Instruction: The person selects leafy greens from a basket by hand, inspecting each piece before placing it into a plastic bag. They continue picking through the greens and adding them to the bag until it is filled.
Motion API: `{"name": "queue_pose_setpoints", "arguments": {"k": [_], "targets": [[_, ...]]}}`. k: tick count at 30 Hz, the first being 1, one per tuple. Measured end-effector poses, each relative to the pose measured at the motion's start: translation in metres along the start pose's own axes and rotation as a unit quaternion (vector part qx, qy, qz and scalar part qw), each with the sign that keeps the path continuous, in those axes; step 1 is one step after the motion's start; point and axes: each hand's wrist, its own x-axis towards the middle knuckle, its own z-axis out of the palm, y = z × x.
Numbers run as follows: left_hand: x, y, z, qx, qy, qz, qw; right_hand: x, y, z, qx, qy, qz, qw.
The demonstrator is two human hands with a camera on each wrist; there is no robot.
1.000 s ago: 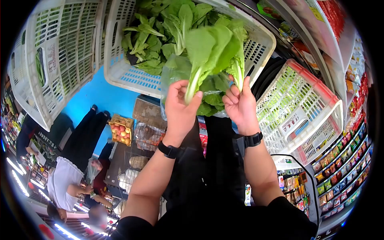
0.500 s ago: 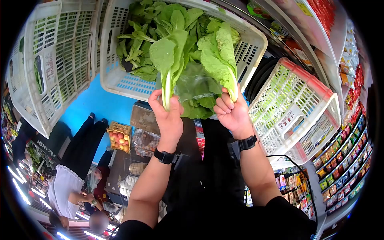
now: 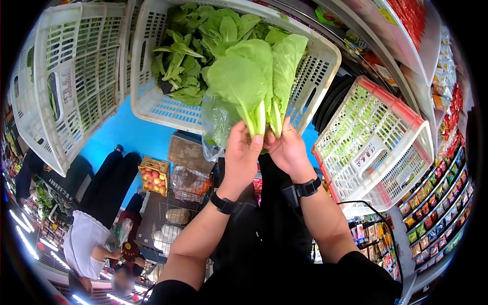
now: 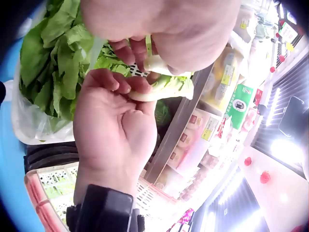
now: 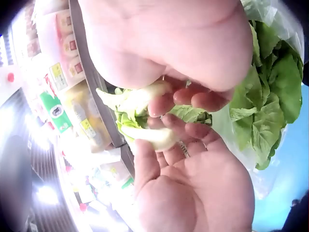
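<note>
My left hand [image 3: 241,160] pinches a broad leafy green [image 3: 241,71] low on its pale stalk. A second leafy green [image 3: 285,63], crinkled and upright, is held by its stalk in my right hand [image 3: 290,152]. The two stand side by side, leaves overlapping, with the hands close together. Pale stalk ends [image 4: 161,89] show between the fingers in the left wrist view; in the right wrist view my left hand [image 5: 193,179] faces up with its thumb by a stalk [image 5: 149,137]. A clear plastic bag [image 3: 216,122] with greens hangs behind the left hand.
A white crate [image 3: 140,76] with loose greens lies ahead. Stacked white crates [image 3: 71,86] stand at left, a red-rimmed crate [image 3: 376,147] at right. Snack shelves [image 3: 437,208] line the far right. Fruit fills a box [image 3: 153,175] at lower left, near people.
Both hands first drew apart, the greens separating with the bag opening between them. They have now come back together, bringing the two greens side by side in front of the crate.
</note>
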Motion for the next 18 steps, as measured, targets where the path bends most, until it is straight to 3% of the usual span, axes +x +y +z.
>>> {"name": "queue_pose_setpoints", "arguments": {"k": [1, 3, 4, 5, 7, 9, 12, 14, 15, 16, 17, 18], "targets": [[0.000, -0.001, 0.000, 0.001, 0.000, 0.000, 1.000, 0.001, 0.003, -0.002, 0.001, -0.001, 0.000, 1.000], [0.001, -0.003, -0.001, 0.024, -0.005, 0.015, 1.000, 0.005, 0.008, -0.005, -0.207, 0.043, -0.092, 0.973], [0.001, -0.003, 0.000, 0.019, -0.003, 0.022, 1.000, 0.008, 0.007, -0.018, -0.326, 0.014, -0.119, 0.938], [0.001, -0.003, 0.001, 0.019, -0.005, 0.022, 1.000, 0.006, 0.009, -0.026, -0.326, 0.015, -0.121, 0.938], [0.000, -0.006, 0.001, -0.024, -0.007, 0.022, 0.999, -0.004, -0.001, 0.002, -0.490, -0.006, -0.204, 0.848], [0.001, -0.009, -0.006, 0.023, -0.001, 0.034, 0.999, -0.004, -0.003, -0.001, -0.502, -0.014, -0.195, 0.843], [0.001, -0.005, -0.021, 0.091, 0.013, 0.053, 0.994, -0.007, -0.013, 0.006, -0.433, -0.035, -0.207, 0.877], [0.001, 0.000, -0.032, 0.101, 0.012, 0.063, 0.993, -0.004, -0.029, -0.003, -0.211, -0.064, -0.105, 0.970], [0.001, 0.003, -0.038, 0.136, 0.003, 0.092, 0.986, -0.007, -0.041, 0.004, -0.075, -0.101, -0.076, 0.989], [0.000, 0.007, -0.043, 0.171, -0.007, 0.121, 0.978, -0.006, -0.045, -0.010, 0.029, -0.154, -0.039, 0.987], [-0.003, 0.013, -0.049, 0.173, -0.005, 0.121, 0.978, -0.009, -0.048, -0.010, 0.030, -0.155, -0.038, 0.987], [-0.006, 0.024, -0.052, 0.270, -0.050, 0.117, 0.954, -0.012, -0.049, -0.009, 0.025, -0.174, -0.031, 0.984]]}}
